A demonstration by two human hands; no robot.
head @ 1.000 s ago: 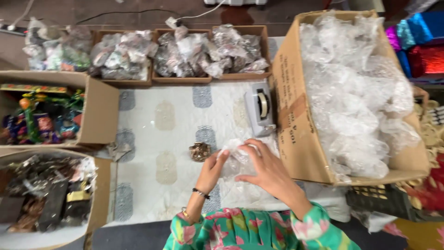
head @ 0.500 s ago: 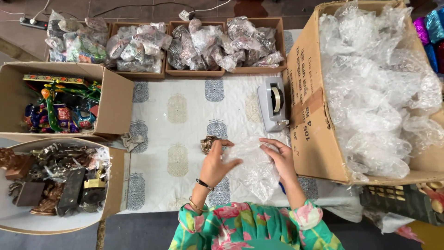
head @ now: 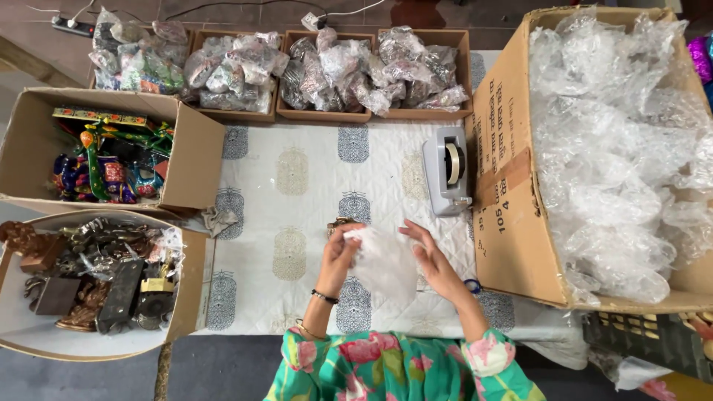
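Here, a clear sheet of crinkly bubble wrap [head: 385, 261] is held between two bare hands. The left hand [head: 340, 252] is closed on the sheet's left edge, with its fingers curled over a small dark metal ornament [head: 340, 222] that peeks out just above them. The right hand [head: 433, 256] is laid flat and open against the sheet's right side. The hands are kept a little apart, with the sheet stretched between them, above the white cloth with grey printed shapes [head: 297, 178] spread over the table.

It is judged that the sheet could slip – it is only pinched on one side – and the little ornament could then roll out and drop onto the cloth.

Just beyond the right hand, one grey tape holder [head: 446, 169] is set on the cloth. To the right, one big cardboard box stuffed with more clear wrap [head: 512, 186] is stood. At the far edge, three low brown trays of already wrapped bundles [head: 327, 115] are lined up, and one loose heap of wrapped bundles [head: 134, 52] is piled beside them. On the left, two open boxes are found – one cardboard box of bright painted toys [head: 194, 156] and one white tub of dark metal figures [head: 22, 327].
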